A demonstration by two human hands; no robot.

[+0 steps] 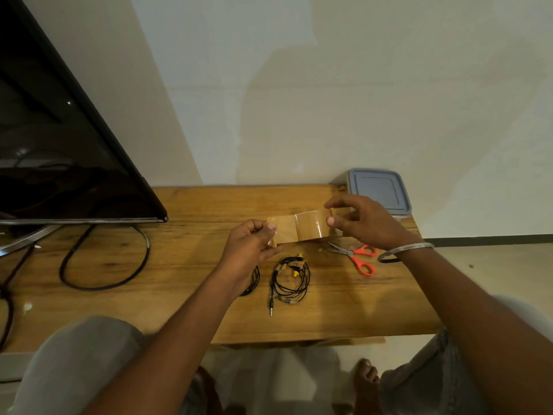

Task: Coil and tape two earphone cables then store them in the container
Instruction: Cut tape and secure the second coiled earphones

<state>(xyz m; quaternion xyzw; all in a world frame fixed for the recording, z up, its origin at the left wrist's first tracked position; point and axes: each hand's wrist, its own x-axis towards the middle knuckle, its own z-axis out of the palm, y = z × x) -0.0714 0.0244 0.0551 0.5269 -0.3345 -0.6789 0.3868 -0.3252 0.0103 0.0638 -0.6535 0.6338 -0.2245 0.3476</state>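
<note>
Tape (294, 230) betw. L hand (248, 244), R hand (366, 224)

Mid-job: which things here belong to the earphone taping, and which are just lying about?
In use: tape roll in right hand, tape strip pinched by left hand, earphone coil, second earphone coil, scissors, container.
Lying about: monitor, black cable.

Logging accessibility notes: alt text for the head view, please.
Over a wooden table, a person's right hand grips a brown tape roll while the left hand pinches its pulled-out strip. Below lie a coiled earphone cable and a second cable half hidden by the left wrist; orange-handled scissors and a lidded container sit to the right.
</note>
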